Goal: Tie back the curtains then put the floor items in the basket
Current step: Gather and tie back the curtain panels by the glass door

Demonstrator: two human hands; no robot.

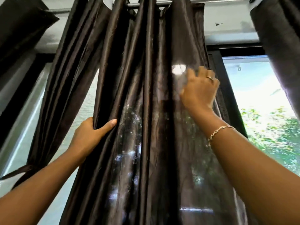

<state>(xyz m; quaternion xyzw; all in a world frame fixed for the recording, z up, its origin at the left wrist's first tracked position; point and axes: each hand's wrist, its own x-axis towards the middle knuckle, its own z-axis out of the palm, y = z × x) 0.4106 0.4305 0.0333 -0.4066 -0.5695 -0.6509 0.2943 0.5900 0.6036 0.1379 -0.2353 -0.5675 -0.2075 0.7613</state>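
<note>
Nearest the camera, the left hand (pixel 90 135) grips a fold on the left side of the dark curtain (pixel 146 127), thumb laid across the front. The right hand (pixel 199 90) lies on the curtain's right edge with fingers bent, too blurred to tell whether it grips. That curtain hangs loose from the rod (pixel 134 4), untied. The left panel (pixel 53 111) looks gathered low down already. Floor items and basket are out of view, so most of the task likely remains.

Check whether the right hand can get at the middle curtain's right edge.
Likely yes. The right hand lies right on that edge of the curtain, with nothing between them; blur hides whether it grips. The left hand holds the opposite edge.
</note>
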